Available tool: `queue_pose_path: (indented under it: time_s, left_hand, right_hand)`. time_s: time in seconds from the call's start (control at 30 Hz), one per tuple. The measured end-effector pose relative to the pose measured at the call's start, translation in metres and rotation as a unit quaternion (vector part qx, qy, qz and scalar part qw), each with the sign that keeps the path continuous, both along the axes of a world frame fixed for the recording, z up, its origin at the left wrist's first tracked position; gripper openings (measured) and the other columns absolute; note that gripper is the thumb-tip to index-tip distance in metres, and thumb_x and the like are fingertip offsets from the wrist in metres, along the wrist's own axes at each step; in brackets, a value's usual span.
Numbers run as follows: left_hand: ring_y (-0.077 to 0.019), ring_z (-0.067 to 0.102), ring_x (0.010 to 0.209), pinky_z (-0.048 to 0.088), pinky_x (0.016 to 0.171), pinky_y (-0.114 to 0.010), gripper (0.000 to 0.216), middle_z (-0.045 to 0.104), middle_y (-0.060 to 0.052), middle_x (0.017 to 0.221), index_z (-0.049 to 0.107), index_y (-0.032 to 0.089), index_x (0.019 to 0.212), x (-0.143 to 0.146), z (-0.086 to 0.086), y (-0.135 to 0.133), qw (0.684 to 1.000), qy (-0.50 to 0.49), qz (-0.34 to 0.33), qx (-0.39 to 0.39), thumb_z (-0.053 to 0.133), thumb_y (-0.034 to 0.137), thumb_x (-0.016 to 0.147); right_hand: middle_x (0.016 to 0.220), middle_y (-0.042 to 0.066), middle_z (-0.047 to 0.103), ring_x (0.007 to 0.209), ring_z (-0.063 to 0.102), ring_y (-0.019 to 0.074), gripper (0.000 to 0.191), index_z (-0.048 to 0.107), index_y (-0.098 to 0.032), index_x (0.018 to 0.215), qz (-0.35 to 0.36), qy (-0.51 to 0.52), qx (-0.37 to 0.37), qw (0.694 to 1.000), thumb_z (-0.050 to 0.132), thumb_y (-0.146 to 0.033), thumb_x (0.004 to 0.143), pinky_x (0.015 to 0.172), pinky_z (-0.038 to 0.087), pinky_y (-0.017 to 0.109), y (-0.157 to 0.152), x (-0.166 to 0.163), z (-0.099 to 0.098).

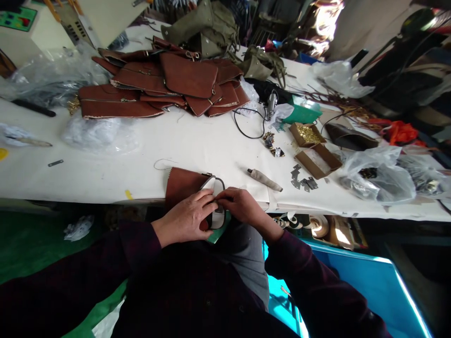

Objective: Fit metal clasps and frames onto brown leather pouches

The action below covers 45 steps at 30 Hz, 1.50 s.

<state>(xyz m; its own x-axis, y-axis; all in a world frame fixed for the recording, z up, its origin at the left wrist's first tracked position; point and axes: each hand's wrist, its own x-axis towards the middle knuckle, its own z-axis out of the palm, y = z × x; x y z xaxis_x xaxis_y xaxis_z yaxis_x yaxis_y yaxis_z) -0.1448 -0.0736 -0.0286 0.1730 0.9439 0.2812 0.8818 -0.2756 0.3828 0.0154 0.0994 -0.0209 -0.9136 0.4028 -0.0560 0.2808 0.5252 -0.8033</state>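
At the near edge of the white tabletop [197, 145], both hands meet over a flat brown leather piece [181, 184] that overhangs the edge. The left hand [186, 219] curls its fingers over the leather's right end, grip closed on it. The right hand [243, 206] pinches a black-rimmed white strip [217, 185] looped at that same end, its grip narrow. A pale-handled pointed tool [264, 180] lies near on the right; a heap of brown leather pouches [165, 84] sits well apart, farther back.

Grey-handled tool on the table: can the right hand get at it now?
Probably yes: the grey-handled tool lies on bare table just beyond the right hand, nothing between, though that hand now holds the leather piece.
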Motion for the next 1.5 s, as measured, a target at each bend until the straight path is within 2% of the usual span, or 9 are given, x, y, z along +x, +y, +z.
queue_pose_path:
  time_s: [0.17,0.47,0.63,0.8,0.9,1.0,1.17,1.3,1.5]
  left_hand:
    - [-0.0393,0.047,0.149,0.05,0.124,-0.054,0.055,0.061,-0.021,0.139,0.067,0.013,0.132,0.0,0.001,0.0,1.0,0.011,-0.003,-0.008,0.08,0.042,0.087]
    - [-0.0393,0.048,0.149,0.048,0.126,-0.054,0.052,0.062,-0.022,0.142,0.07,0.012,0.128,0.001,0.001,0.001,1.0,0.024,-0.003,-0.014,0.082,0.038,0.084]
    - [-0.0372,0.049,0.149,0.047,0.126,-0.052,0.051,0.064,-0.019,0.145,0.07,0.013,0.131,0.003,0.002,0.002,1.0,0.016,-0.002,-0.011,0.08,0.036,0.087]
    - [-0.0387,0.049,0.148,0.044,0.127,-0.054,0.065,0.064,-0.021,0.147,0.068,0.01,0.135,0.004,0.003,0.001,0.998,0.055,-0.002,-0.018,0.087,0.047,0.084]
    - [-0.0397,0.048,0.15,0.041,0.128,-0.06,0.07,0.064,-0.02,0.15,0.067,0.012,0.137,0.005,0.001,0.0,0.997,0.078,-0.002,-0.021,0.086,0.054,0.085]
    - [-0.0373,0.048,0.151,0.041,0.128,-0.059,0.057,0.065,-0.017,0.149,0.069,0.014,0.136,0.006,-0.001,0.001,0.997,0.077,0.009,-0.02,0.08,0.047,0.091]
    - [-0.0376,0.05,0.149,0.044,0.127,-0.057,0.05,0.067,-0.02,0.145,0.071,0.012,0.132,0.006,-0.001,0.002,0.998,0.068,0.011,-0.009,0.077,0.039,0.092]
    - [-0.0383,0.05,0.149,0.045,0.127,-0.057,0.05,0.066,-0.021,0.144,0.071,0.011,0.131,0.005,0.0,0.002,0.998,0.064,0.008,-0.009,0.08,0.036,0.088]
    - [-0.0374,0.048,0.151,0.043,0.128,-0.055,0.044,0.067,-0.018,0.141,0.071,0.015,0.127,0.002,-0.003,0.004,0.999,0.034,0.008,-0.017,0.079,0.034,0.088]
  right_hand:
    - [0.083,0.0,0.074,0.077,0.066,0.0161,0.008,0.077,-0.019,0.092,-0.052,-0.012,0.025,0.998,0.077,-0.012,0.09,0.074,0.048,0.028,-0.003,0.001,-0.005]
    - [0.097,0.005,0.076,0.092,0.07,0.0205,0.014,0.08,-0.023,0.102,-0.023,0.044,0.033,0.998,0.067,-0.022,0.102,0.086,0.052,0.033,-0.013,0.009,-0.004]
    - [0.12,0.013,0.074,0.105,0.069,0.0285,0.028,0.077,-0.022,0.124,-0.17,0.079,0.197,0.962,0.066,-0.037,0.102,0.095,0.055,0.042,0.026,0.02,0.009]
    - [0.127,0.02,0.072,0.12,0.06,0.0402,0.044,0.074,-0.019,0.13,-0.229,-0.102,0.336,0.908,0.071,-0.046,0.095,0.103,0.049,0.054,0.089,0.034,-0.011]
    - [0.122,0.018,0.072,0.117,0.062,0.0366,0.043,0.073,-0.019,0.13,-0.236,-0.052,0.28,0.929,0.062,-0.047,0.1,0.1,0.051,0.05,0.093,0.037,-0.015]
    - [0.112,0.013,0.073,0.102,0.068,0.0284,0.047,0.064,-0.022,0.132,-0.275,0.126,0.072,0.951,0.046,-0.056,0.105,0.087,0.057,0.041,0.067,0.028,-0.001]
    - [0.073,0.0,0.055,0.055,0.053,0.0155,0.056,0.05,-0.026,0.091,-0.298,0.281,-0.239,0.88,0.036,-0.079,0.101,0.048,0.044,0.028,0.006,-0.019,0.03]
    - [0.06,-0.007,0.042,0.045,0.04,0.0114,0.058,0.037,-0.027,0.077,-0.301,0.279,-0.29,0.865,0.067,-0.075,0.092,0.04,0.033,0.027,-0.023,-0.048,0.027]
    - [0.054,-0.007,0.042,0.045,0.041,0.0124,0.053,0.04,-0.027,0.072,-0.265,0.284,-0.257,0.885,0.066,-0.065,0.098,0.046,0.037,0.029,-0.032,-0.048,0.011]
